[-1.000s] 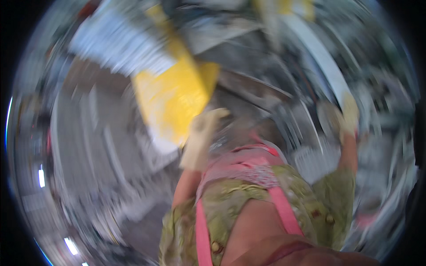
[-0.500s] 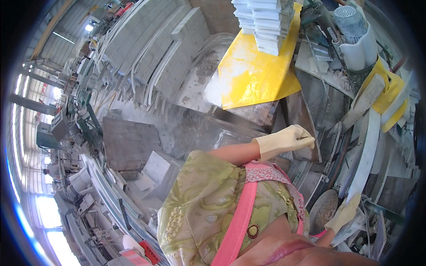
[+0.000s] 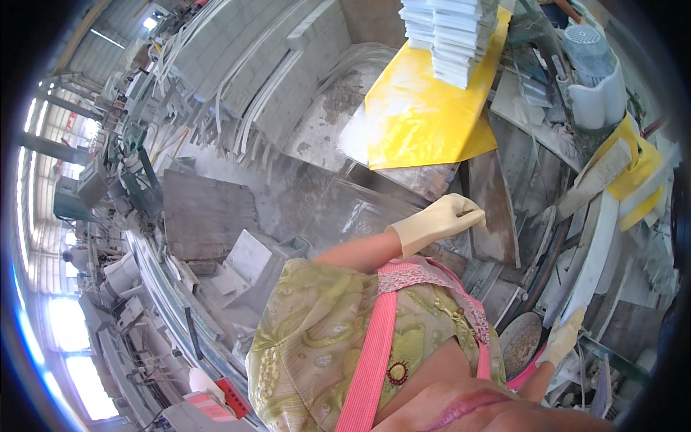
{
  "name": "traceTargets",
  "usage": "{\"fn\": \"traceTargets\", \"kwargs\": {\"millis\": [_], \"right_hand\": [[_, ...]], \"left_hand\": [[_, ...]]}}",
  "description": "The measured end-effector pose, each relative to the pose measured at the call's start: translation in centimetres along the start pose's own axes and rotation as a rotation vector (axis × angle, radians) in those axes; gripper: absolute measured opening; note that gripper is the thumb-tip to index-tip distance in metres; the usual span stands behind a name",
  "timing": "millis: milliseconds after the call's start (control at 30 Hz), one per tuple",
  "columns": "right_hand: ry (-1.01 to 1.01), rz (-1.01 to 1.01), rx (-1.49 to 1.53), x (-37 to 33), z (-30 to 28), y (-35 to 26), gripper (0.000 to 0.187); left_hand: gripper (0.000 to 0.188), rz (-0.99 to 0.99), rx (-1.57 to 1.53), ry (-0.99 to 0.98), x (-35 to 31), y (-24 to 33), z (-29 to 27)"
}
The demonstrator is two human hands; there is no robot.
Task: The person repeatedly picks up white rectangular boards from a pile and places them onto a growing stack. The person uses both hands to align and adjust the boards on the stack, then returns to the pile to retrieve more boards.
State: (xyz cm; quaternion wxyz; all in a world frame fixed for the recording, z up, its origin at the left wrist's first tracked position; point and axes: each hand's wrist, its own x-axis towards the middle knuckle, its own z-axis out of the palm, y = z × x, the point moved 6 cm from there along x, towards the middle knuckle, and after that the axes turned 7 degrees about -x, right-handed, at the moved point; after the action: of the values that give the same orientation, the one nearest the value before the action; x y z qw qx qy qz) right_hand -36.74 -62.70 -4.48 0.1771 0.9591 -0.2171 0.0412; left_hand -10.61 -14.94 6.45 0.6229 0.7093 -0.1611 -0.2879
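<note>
My left hand (image 3: 440,222), in a cream rubber glove, hovers at mid-picture in front of my chest. Its fingers are curled in toward the thumb, and I see nothing between them. Just beyond it stands a worn brown board (image 3: 494,209). My right hand (image 3: 563,338), gloved alike, is low at the right, by the near end of a long white strip (image 3: 590,248). Its fingers look stretched out, though part of the hand is hidden; whether it touches the strip I cannot tell. Beside that hand is a round basin (image 3: 521,347) with grainy grey contents.
A yellow sheet (image 3: 421,126) lies ahead, bearing a stack of white slabs (image 3: 450,39). Long grey-white slabs (image 3: 237,72) lean at the far left. A white container (image 3: 596,101) stands at the far right. A brown panel (image 3: 205,219) lies left of my arm.
My left hand has moved left, away from the brown board, its fingers still curled. My right hand has hardly moved. The view has shifted slightly, and another person's arm now shows at the top right.
</note>
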Motion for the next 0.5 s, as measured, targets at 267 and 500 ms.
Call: {"fn": "traceTargets", "kwargs": {"millis": [267, 500], "right_hand": [[-0.176, 0.347, 0.477, 4.1, -9.4, -3.8, 0.049], [-0.070, 0.101, 1.523, 10.6, -19.3, -35.6, 0.041]], "left_hand": [[0.039, -0.006, -0.029, -0.012, -0.4, -3.4, -7.1], [0.061, -0.004, 0.221, -0.019, 1.8, -5.5, -13.1]]}}
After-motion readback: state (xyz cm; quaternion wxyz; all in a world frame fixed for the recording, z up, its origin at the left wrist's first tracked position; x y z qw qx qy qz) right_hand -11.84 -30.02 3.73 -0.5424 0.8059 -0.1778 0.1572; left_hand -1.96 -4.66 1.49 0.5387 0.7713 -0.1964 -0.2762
